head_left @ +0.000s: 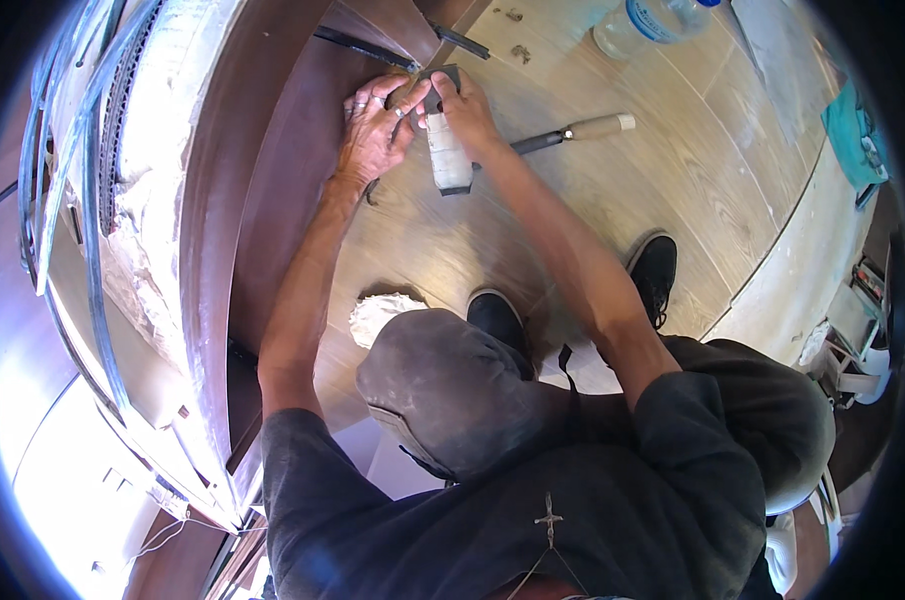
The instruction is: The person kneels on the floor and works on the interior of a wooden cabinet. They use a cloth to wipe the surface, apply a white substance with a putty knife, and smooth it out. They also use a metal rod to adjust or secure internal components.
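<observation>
My right hand (pixel 463 115) is closed round a long pale block (pixel 448 155) with dark grey ends, which looks like a wrapped sanding block; it is held over the floor beside a brown panel. The thumb lies on its dark far end. My left hand (pixel 375 125), with rings on it, rests by the brown panel (pixel 298 150). Its fingers are apart and slightly bent, and the index finger reaches to the block's dark end. On the floor beyond my right wrist lies a tool with a wooden handle (pixel 601 127) and a dark blade, partly hidden by the forearm.
Black strips (pixel 363 47) lie at the panel's far corner. A clear plastic bottle (pixel 653 22) is on the wood-look floor at the far right, near a teal bag (pixel 858 135). White powdery material (pixel 385 315) sits by my left knee. Bluish strips (pixel 93 200) hang at far left.
</observation>
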A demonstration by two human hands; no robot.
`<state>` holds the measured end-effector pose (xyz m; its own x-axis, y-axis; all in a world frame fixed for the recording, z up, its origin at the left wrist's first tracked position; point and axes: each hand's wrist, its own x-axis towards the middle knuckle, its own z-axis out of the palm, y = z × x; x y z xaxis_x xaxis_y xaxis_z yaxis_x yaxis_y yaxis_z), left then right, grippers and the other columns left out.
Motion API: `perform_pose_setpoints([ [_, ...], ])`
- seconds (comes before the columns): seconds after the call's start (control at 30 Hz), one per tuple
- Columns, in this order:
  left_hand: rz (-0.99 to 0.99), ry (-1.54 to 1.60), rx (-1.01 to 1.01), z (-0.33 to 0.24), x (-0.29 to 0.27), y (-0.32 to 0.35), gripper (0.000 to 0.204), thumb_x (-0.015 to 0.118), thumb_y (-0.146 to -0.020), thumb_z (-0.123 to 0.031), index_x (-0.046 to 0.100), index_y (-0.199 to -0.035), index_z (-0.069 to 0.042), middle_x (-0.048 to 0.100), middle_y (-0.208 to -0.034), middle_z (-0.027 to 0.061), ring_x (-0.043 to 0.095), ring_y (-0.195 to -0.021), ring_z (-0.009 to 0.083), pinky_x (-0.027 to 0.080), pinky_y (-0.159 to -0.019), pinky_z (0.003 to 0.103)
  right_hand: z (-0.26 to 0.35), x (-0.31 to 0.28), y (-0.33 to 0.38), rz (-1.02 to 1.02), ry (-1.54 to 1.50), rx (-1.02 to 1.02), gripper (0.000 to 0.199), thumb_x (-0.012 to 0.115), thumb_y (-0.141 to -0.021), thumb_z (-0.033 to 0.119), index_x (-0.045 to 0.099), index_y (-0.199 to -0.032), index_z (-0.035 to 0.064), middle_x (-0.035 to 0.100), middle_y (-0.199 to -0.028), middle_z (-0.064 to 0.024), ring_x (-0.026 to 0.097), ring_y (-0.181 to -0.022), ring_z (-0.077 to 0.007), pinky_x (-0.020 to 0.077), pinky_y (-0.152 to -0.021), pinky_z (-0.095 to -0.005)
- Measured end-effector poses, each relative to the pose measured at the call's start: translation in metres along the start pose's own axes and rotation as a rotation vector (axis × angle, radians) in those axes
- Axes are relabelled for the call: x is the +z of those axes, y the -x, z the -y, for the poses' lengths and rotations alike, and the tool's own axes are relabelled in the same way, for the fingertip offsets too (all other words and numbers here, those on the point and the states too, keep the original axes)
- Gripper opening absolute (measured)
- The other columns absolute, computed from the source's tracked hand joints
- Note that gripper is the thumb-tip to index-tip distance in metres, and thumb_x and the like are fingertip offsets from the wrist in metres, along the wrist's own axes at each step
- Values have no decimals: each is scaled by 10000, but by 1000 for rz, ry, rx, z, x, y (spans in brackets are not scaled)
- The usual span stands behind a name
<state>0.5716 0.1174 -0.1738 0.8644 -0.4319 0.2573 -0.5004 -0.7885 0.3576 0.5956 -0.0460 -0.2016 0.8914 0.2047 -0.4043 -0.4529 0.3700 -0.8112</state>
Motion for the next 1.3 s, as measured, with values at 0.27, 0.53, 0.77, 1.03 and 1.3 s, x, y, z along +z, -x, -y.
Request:
perform_pose_setpoints([
  [0.27, 0, -36, -6, -1, -1, 1, 684, 628, -735, -38, 534, -1364, -290, 487, -1300, 52, 433, -1232, 283, 356, -1006, 459, 23, -15, -11, 157, 132, 138, 261, 501, -1019, 306, 531, -1094, 58, 636, -810, -80, 625, -640, -160, 551, -584, -301],
  [0.53, 11, -38, 7, -6, -2, -4, 670, 635, -745, -16, 538, -1362, -257, 490, -1299, 55, 442, -1228, 279, 364, -1005, 447, 28, -15, -4, 153, 66, 91, 242, 492, -1021, 266, 527, -1082, 34, 633, -807, -79, 626, -615, -169, 522, -525, -301],
  [0.77, -58, 83, -75, -5, -3, 1, 560, 579, -806, -26, 530, -1349, -158, 518, -1275, 115, 474, -1198, 318, 369, -1020, 447, 43, -33, -10, 260, 358, 144, 325, 522, -1001, 315, 576, -1093, 8, 677, -844, -132, 669, -730, -212, 536, -595, -357],
  [1.03, -163, 197, -168, -4, -4, -1, 435, 544, -841, -35, 535, -1276, -52, 535, -1255, 170, 491, -1183, 341, 380, -1051, 421, 2, -48, 35, 265, 1161, -285, 294, 636, -893, 314, 640, -980, 32, 701, -888, -163, 683, -833, -303, 519, -759, -414],
  [1.3, -190, 209, -174, 4, 6, 2, 425, 560, -832, -53, 549, -1258, -65, 541, -1240, 175, 498, -1160, 350, 394, -1029, 427, 0, -14, -26, -128, 636, -436, 216, 685, -854, 230, 641, -931, 33, 710, -875, -134, 687, -807, -277, 531, -765, -381],
])
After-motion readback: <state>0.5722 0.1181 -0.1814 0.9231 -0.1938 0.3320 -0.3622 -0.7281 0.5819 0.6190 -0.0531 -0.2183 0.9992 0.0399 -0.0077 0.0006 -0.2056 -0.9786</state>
